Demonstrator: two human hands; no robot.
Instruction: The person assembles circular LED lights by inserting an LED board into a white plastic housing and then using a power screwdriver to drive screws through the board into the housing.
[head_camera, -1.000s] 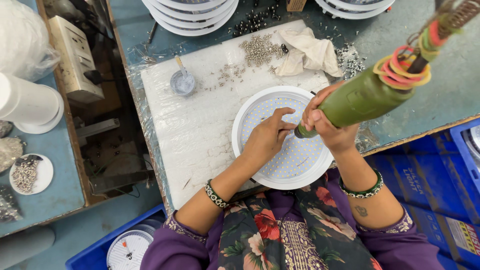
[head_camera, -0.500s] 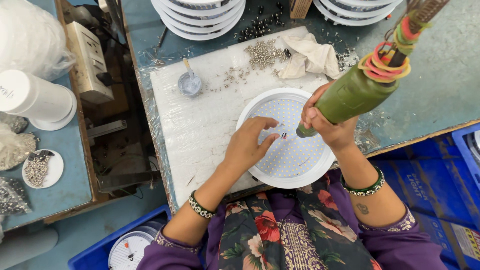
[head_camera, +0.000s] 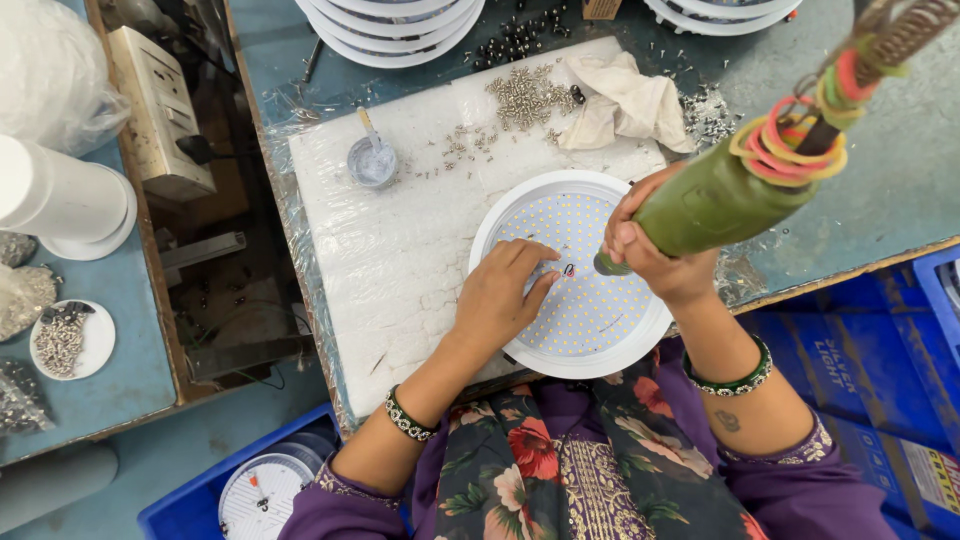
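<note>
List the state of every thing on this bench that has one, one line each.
Round light panel: flat on the foam sheet, face up.
Green power screwdriver: gripped, tip down over the panel.
Left hand: fingers pressing on the panel.
Right hand: closed around the screwdriver.
Small cup: upright, stick inside.
Cloth: crumpled.

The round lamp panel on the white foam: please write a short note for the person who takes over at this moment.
Left hand: fingertips rest on the round lamp panel, near its centre, holding nothing that I can see.
Right hand: closed on the green power screwdriver, tip down on the panel beside the left fingers.
The panel lies on the white foam sheet. Loose screws are piled at the foam's far edge, next to a small cup and a cloth.
Which screws are already in, and how many are left, cannot be told.
</note>
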